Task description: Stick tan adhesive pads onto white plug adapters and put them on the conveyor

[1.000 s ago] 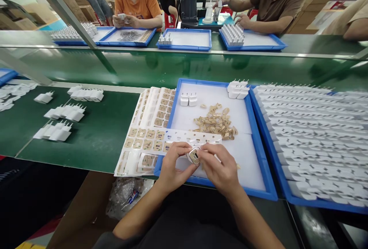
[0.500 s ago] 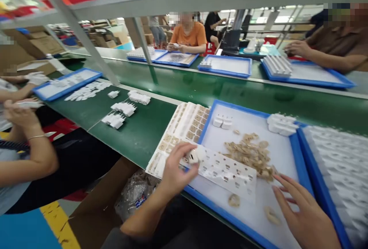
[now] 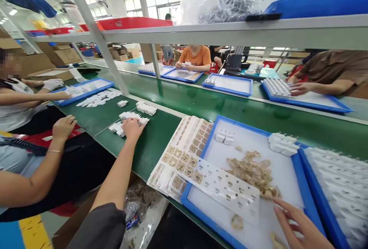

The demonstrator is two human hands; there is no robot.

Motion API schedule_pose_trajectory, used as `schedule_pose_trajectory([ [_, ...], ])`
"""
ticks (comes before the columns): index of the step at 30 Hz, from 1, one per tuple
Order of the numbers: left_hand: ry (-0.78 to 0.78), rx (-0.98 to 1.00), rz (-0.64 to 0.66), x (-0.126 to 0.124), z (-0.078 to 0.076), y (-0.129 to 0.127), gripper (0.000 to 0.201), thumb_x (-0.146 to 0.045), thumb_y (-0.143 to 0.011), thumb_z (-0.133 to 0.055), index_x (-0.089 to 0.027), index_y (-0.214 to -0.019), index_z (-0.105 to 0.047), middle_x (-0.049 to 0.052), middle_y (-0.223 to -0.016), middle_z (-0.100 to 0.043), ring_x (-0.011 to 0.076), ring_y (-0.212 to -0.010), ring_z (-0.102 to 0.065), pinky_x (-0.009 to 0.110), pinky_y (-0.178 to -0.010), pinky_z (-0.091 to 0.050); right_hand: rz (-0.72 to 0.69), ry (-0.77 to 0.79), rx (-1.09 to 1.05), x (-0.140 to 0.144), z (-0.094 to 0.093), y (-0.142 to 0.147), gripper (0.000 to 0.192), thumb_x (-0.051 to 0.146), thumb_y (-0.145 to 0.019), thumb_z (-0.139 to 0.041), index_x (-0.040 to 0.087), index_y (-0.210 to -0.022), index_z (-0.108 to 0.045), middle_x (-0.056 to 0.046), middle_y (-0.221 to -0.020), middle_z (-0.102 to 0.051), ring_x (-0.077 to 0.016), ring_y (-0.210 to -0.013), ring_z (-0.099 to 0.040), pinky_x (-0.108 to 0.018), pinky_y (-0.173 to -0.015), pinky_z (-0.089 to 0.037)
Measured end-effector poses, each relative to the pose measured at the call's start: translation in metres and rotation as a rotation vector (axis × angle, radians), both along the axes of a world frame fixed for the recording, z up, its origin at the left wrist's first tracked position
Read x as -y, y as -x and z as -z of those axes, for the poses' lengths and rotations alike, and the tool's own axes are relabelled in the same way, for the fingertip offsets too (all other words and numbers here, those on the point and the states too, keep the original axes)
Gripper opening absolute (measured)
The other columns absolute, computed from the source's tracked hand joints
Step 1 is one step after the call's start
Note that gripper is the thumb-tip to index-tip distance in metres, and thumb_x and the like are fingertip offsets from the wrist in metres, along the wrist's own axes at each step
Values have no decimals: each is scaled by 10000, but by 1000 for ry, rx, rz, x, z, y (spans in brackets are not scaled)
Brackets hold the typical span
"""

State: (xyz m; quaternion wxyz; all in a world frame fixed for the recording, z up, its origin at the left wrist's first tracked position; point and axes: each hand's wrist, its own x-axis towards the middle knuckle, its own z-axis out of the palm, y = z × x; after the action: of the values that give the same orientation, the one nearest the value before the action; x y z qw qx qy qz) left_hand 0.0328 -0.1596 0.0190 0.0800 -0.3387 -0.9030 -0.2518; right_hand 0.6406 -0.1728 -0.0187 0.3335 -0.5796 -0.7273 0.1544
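Chargers (image 3: 130, 117) sit in white rows left of centre on the green belt — I have my left hand (image 3: 131, 127) on them, fingers flat, whether it grips one I cannot tell. Setting-down step, I judge; my right hand (image 3: 299, 224) rests spread and empty on the blue tray (image 3: 201, 212) at lower right — next it must pick a fresh piece.

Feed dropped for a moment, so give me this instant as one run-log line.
left hand: on white plugs on green bench | right hand: flat on blue tray, holding nothing | sticker sheet: across tray edge
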Motion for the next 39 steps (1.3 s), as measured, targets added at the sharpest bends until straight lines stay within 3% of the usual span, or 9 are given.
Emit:
schedule_pose_trajectory([
  [3, 3, -20, 28, -1, -4, -9, 433, -393, -804, -645, -57, -1077, -625, 288, -1304, -474, 523, -1263, -338, 677, -989, -300, -10, 26, -26, 7, -14, 7, 364, 544, -828, -596, 261, -1004, -745, -76, -911, -747, -220, -566, -699, -297, -448, -613],
  [5, 3, -24, 145, -2, -8, -25, 468, -374, -847, -587, -57, -1191, -593, 275, -1352, -452, 494, -1279, -347, 666, -1015, -302, -38, 3, 0, 9, -24, 15, 343, 518, -860, -566, 264, -1012, -738, -74, -956, -748, -215, -594, -700, -284, -431, -592],
  [7, 28, -3, 364, -1, -11, -51, 436, -376, -881, -560, -134, -1242, -598, 190, -1336, -527, 393, -1242, -449, 559, -1038, -376, -109, -38, 49, 9, -35, 28, 313, 478, -904, -534, 264, -1024, -729, -77, -1009, -748, -238, -708, -723, -297, -478, -601],
  [10, 90, 53, 767, 6, -15, -102, 334, -419, -891, -605, -282, -1191, -657, 40, -1206, -663, 249, -1134, -579, 365, -1002, -475, -320, -127, 133, 2, -47, 58, 253, 379, -957, -513, 260, -1077, -702, -80, -1061, -742, -285, -957, -711, -394, -733, -622],
  [13, 86, 58, 1215, 15, -18, -153, 272, -333, -920, -608, -270, -1178, -666, 50, -1179, -690, 231, -1133, -604, 376, -1016, -478, -589, -115, 223, -12, -52, 102, 226, 240, -960, -524, 241, -1147, -652, -85, -1122, -718, -292, -1054, -665, -478, -905, -553],
  [15, 73, 13, 1381, 22, -17, -177, 253, -269, -901, -643, -254, -1152, -673, 68, -1183, -686, 246, -1143, -605, 412, -1017, -481, -635, -66, 317, -25, -51, 131, 210, 160, -933, -559, 203, -1125, -633, -115, -1141, -696, -302, -1072, -641, -491, -915, -526],
  [23, 121, -109, 1374, 39, 2, -192, 318, -250, -933, -609, -245, -1251, -627, 68, -1250, -683, 251, -1184, -613, 435, -1022, -477, -694, -99, 347, -45, -38, 193, 224, 108, -862, -692, 193, -1067, -660, -108, -1046, -660, -286, -1001, -610, -436, -869, -486],
  [28, 76, -60, 1355, 41, 8, -190, 380, -243, -917, -628, -239, -1296, -600, 70, -1226, -697, 242, -1164, -633, 422, -1006, -487, -882, -156, 314, -34, -37, 202, 203, 176, -892, -708, 234, -1086, -686, -69, -1027, -667, -234, -962, -612, -351, -817, -484],
  [39, 59, -24, 1344, 42, 13, -191, 336, -260, -929, -604, -264, -1263, -636, 67, -1228, -701, 242, -1186, -610, 430, -1036, -469, -925, -221, 232, -37, -28, 207, 112, 164, -976, -561, 198, -922, -654, -89, -932, -688, -240, -880, -633, -357, -774, -462],
])
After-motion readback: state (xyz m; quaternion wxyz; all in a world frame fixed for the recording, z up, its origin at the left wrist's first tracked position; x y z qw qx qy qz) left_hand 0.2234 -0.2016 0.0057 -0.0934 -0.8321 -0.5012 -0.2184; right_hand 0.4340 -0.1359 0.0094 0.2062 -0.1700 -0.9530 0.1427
